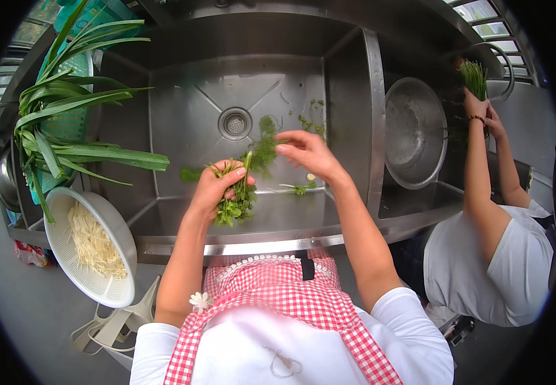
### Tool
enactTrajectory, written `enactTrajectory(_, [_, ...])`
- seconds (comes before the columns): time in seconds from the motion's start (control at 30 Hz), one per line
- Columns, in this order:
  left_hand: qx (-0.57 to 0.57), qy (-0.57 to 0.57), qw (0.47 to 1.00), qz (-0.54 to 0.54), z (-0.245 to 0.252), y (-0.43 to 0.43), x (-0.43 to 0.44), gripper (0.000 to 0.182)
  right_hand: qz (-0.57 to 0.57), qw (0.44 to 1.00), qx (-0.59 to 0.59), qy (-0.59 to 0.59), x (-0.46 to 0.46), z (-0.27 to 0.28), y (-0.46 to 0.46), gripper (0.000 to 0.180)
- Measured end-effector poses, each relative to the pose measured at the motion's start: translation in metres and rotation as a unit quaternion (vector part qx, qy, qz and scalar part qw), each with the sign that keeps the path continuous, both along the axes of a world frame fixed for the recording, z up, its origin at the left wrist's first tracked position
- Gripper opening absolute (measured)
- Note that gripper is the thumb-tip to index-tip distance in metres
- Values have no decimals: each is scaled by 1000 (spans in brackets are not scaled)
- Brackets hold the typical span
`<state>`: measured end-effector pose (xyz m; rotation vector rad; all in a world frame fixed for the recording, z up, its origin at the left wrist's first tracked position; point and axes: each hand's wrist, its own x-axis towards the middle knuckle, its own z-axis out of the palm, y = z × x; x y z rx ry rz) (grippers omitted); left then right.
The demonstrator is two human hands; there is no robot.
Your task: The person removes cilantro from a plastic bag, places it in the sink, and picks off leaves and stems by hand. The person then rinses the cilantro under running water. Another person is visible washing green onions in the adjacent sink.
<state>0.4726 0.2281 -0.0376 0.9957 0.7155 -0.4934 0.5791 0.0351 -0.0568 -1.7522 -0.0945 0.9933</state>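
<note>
My left hand (pixel 221 186) is closed around a bunch of leafy green herbs (pixel 233 207), stems up and leaves hanging below, over the front of a stainless steel sink (pixel 186 101). To its right, my right hand (pixel 307 151) is raised over the basin with its fingers apart. Blurred herb leaves (pixel 262 154) show just left of its fingertips; whether they touch the fingers I cannot tell. A loose sprig with a pale stem (pixel 299 189) and scattered herb bits (pixel 312 120) lie in the basin near the drain strainer (pixel 234 123).
Long green leaves (pixel 100 153) spread over a green basket (pixel 69 120) at the left. Below stands a white colander (pixel 126 240) with pale shreds (pixel 96 243). Right of the sink divider (pixel 375 120) is a metal bowl (pixel 415 134); a co-worker (pixel 489 260) there holds green stems (pixel 473 79).
</note>
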Motion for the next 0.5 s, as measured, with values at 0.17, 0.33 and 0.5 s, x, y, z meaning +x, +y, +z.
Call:
enactTrajectory(0.17, [14, -20, 999, -21, -5, -2, -1, 15, 31, 977, 185, 98, -14, 4, 46, 16])
enactTrajectory(0.33, [72, -5, 997, -35, -12, 5, -4, 14, -11, 992, 73, 103, -10, -65, 36, 13])
enactTrajectory(0.5, [109, 55, 992, 23, -26, 18, -18, 13, 196, 910, -361, -53, -47, -190, 11, 23])
